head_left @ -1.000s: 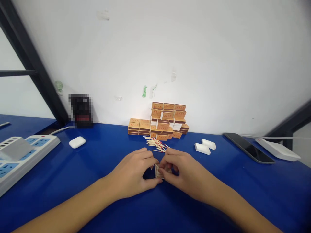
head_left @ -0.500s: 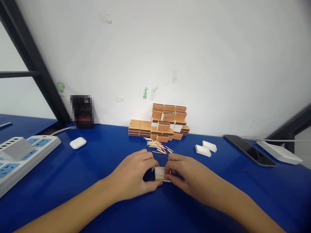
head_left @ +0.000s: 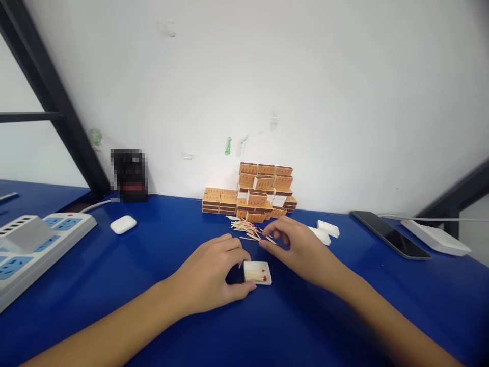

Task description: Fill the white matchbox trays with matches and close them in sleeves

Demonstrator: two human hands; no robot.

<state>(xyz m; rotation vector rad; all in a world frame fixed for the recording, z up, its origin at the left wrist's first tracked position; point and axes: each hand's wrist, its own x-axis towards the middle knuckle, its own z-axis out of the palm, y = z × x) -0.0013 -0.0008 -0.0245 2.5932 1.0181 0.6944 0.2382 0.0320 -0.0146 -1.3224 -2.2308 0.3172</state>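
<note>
A small white matchbox tray (head_left: 256, 266) lies on the blue table with several red-tipped matches (head_left: 255, 278) along its near side. My left hand (head_left: 214, 275) grips the tray's left end between thumb and fingers; a thin stick shows at its fingertips. Beyond the tray, my right hand (head_left: 292, 244) reaches to the right edge of a loose match pile (head_left: 244, 227). Its thumb and index finger are parted around a match there, and I see no match lifted. Behind the pile stand stacked orange matchboxes (head_left: 250, 182).
Two white trays (head_left: 328, 228) lie right of the right hand, partly hidden by it. Farther right are a black phone (head_left: 389, 234) and a white flat device (head_left: 435, 238). At left sit a white earbud case (head_left: 123, 224) and a power strip (head_left: 46, 250). A white wall (head_left: 324, 102) rises behind.
My right hand has moved from the tray up to the loose match pile, uncovering the matches inside the tray. My left hand has stayed at the tray's left end.
</note>
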